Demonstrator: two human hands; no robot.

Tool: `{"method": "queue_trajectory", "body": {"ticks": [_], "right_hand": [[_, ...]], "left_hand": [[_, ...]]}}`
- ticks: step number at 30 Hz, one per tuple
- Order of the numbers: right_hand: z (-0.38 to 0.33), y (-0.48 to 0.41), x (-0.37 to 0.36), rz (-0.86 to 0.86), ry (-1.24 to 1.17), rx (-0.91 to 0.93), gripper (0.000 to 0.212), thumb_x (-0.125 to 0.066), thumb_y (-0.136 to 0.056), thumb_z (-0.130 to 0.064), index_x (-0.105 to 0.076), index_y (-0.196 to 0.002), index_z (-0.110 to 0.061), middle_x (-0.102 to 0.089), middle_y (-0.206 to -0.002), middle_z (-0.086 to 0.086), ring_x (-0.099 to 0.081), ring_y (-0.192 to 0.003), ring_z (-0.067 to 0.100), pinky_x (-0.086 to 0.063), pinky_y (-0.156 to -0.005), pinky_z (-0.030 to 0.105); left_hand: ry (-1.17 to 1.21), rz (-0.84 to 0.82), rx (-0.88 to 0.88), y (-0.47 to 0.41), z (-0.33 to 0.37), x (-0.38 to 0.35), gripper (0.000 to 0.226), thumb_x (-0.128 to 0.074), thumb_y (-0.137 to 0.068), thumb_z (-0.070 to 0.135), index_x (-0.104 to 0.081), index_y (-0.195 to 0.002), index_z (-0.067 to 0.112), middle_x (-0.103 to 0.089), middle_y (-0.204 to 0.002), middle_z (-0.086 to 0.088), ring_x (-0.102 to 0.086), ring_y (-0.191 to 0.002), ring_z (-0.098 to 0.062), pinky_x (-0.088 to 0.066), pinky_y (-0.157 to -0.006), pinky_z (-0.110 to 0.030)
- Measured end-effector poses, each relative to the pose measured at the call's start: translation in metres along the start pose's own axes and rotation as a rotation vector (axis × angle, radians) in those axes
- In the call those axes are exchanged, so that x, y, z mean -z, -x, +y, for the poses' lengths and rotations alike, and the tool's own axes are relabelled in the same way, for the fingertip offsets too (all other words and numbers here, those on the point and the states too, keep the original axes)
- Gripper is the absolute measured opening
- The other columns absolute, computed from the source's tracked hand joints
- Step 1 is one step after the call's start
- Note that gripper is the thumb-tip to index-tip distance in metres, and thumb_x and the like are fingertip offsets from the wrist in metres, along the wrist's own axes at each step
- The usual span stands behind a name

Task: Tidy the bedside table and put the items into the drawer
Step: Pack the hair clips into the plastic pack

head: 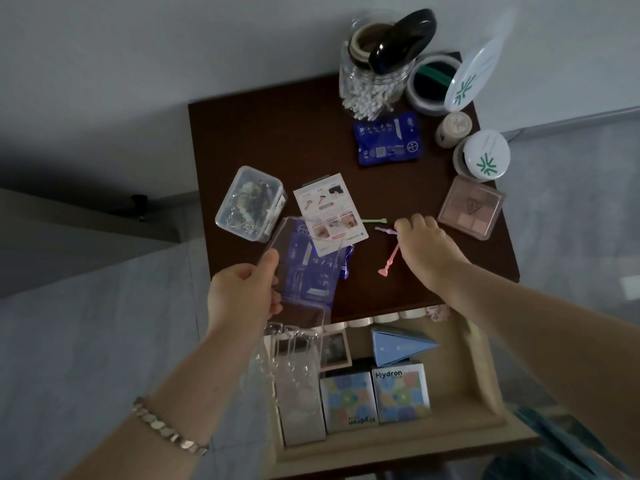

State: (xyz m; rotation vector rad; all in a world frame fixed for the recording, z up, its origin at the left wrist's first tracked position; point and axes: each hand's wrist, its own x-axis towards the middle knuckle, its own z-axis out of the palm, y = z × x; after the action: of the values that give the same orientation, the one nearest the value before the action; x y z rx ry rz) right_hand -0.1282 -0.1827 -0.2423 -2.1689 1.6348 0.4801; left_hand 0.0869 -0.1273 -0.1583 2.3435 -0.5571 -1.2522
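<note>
- Bedside table is standing with its drawer pulled open below the front edge, and small items are still lying across the dark top.
- Left hand is gripping a clear plastic case by its near end, thumb on top, and holding it tilted over the table's front left part. A second blue packet is showing through the case; whether it is lying inside or underneath is unclear.
- Right hand is reaching down near the table's middle, its curled fingertips pinching a lilac stick. A pink stick is poking out from under the same hand, and a green stick is lying just beyond.
- A printed leaflet is resting partly over the case, beside a clear box of jewellery.
- Further back, a jar of cotton swabs, a blue packet, a white-lidded jar and a pink palette are sitting along the right side.
- Inside the drawer, two Hydron boxes are standing next to each other, with a blue triangular box lying behind them.
</note>
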Motion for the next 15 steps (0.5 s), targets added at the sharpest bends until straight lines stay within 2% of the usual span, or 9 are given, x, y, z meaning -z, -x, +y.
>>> {"method": "queue_trajectory", "body": {"ticks": [3, 5, 7, 9, 10, 11, 13, 14, 15], "right_hand": [[0.001, 0.003, 0.006, -0.013, -0.134, -0.092, 0.032, -0.032, -0.097, -0.008, -0.036, -0.129, -0.005, -0.041, -0.123, 0.014, -0.051, -0.105, 0.029, -0.042, -0.089, 0.037], [0.0, 0.01, 0.015, -0.043, -0.332, -0.212, 0.033, -0.031, -0.096, -0.006, -0.037, -0.129, -0.008, -0.042, -0.123, 0.012, -0.05, -0.105, 0.032, -0.04, -0.09, 0.04], [0.001, 0.013, 0.021, 0.019, -0.529, -0.25, 0.021, -0.031, -0.096, -0.01, -0.044, -0.112, -0.013, -0.05, -0.108, 0.01, -0.054, -0.091, 0.028, -0.044, -0.077, 0.039], [-0.001, 0.015, 0.026, 0.056, -0.552, -0.155, 0.005, -0.039, -0.094, -0.016, -0.043, -0.096, -0.017, -0.051, -0.091, 0.003, -0.05, -0.074, 0.019, -0.038, -0.061, 0.029], [-0.001, 0.014, 0.027, 0.026, -0.513, -0.085, 0.01, -0.046, -0.09, -0.017, -0.043, -0.099, -0.018, -0.05, -0.092, 0.001, -0.05, -0.076, 0.017, -0.037, -0.061, 0.026], [-0.002, 0.013, 0.029, -0.029, -0.435, -0.005, 0.028, -0.053, -0.085, -0.018, -0.042, -0.111, -0.018, -0.05, -0.102, 0.001, -0.052, -0.086, 0.017, -0.041, -0.068, 0.025], [0.002, 0.006, 0.027, -0.128, -0.163, 0.144, 0.073, -0.064, -0.079, -0.025, -0.024, -0.14, -0.018, -0.042, -0.124, 0.007, -0.047, -0.111, 0.022, -0.043, -0.09, 0.031], [0.002, -0.001, 0.024, -0.145, -0.021, 0.195, 0.084, -0.066, -0.079, -0.032, -0.015, -0.145, -0.018, -0.038, -0.129, 0.01, -0.044, -0.117, 0.025, -0.041, -0.096, 0.035], [0.002, -0.007, 0.023, -0.143, 0.088, 0.226, 0.086, -0.065, -0.08, -0.038, -0.014, -0.145, -0.015, -0.036, -0.131, 0.012, -0.043, -0.118, 0.026, -0.041, -0.097, 0.037]], "left_hand": [[0.061, -0.045, 0.068, -0.001, 0.005, -0.001, 0.031, -0.049, -0.094, 0.032, -0.053, -0.072, 0.011, -0.052, -0.054, -0.001, -0.05, -0.049, -0.013, -0.045, -0.051, -0.024], [0.138, -0.104, 0.121, -0.003, 0.007, -0.002, 0.018, -0.044, -0.095, 0.022, -0.054, -0.084, 0.012, -0.051, -0.057, -0.002, -0.049, -0.051, -0.014, -0.046, -0.054, -0.028], [0.215, -0.152, 0.132, -0.004, 0.009, -0.001, 0.013, -0.043, -0.093, 0.014, -0.053, -0.1, 0.015, -0.053, -0.064, -0.004, -0.052, -0.058, -0.016, -0.049, -0.059, -0.032], [0.271, -0.182, 0.112, -0.005, 0.009, 0.001, 0.026, -0.044, -0.09, 0.009, -0.047, -0.111, 0.023, -0.055, -0.073, -0.005, -0.056, -0.065, -0.018, -0.052, -0.061, -0.035], [0.286, -0.191, 0.097, -0.005, 0.01, 0.002, 0.032, -0.046, -0.09, 0.006, -0.046, -0.114, 0.026, -0.055, -0.075, -0.006, -0.057, -0.067, -0.018, -0.052, -0.061, -0.034], [0.296, -0.195, 0.082, -0.005, 0.011, 0.002, 0.035, -0.046, -0.089, 0.005, -0.046, -0.116, 0.027, -0.056, -0.077, -0.006, -0.057, -0.068, -0.018, -0.052, -0.061, -0.034], [0.317, -0.193, 0.061, -0.004, 0.012, 0.003, 0.035, -0.048, -0.09, 0.004, -0.047, -0.118, 0.025, -0.056, -0.076, -0.006, -0.057, -0.067, -0.017, -0.053, -0.061, -0.033], [0.325, -0.193, 0.05, -0.004, 0.012, 0.004, 0.034, -0.049, -0.09, 0.004, -0.048, -0.117, 0.024, -0.057, -0.076, -0.006, -0.058, -0.066, -0.016, -0.054, -0.061, -0.032], [0.327, -0.2, 0.036, -0.004, 0.013, 0.004, 0.032, -0.05, -0.09, 0.004, -0.048, -0.116, 0.024, -0.058, -0.075, -0.005, -0.058, -0.065, -0.016, -0.054, -0.061, -0.032]]}}
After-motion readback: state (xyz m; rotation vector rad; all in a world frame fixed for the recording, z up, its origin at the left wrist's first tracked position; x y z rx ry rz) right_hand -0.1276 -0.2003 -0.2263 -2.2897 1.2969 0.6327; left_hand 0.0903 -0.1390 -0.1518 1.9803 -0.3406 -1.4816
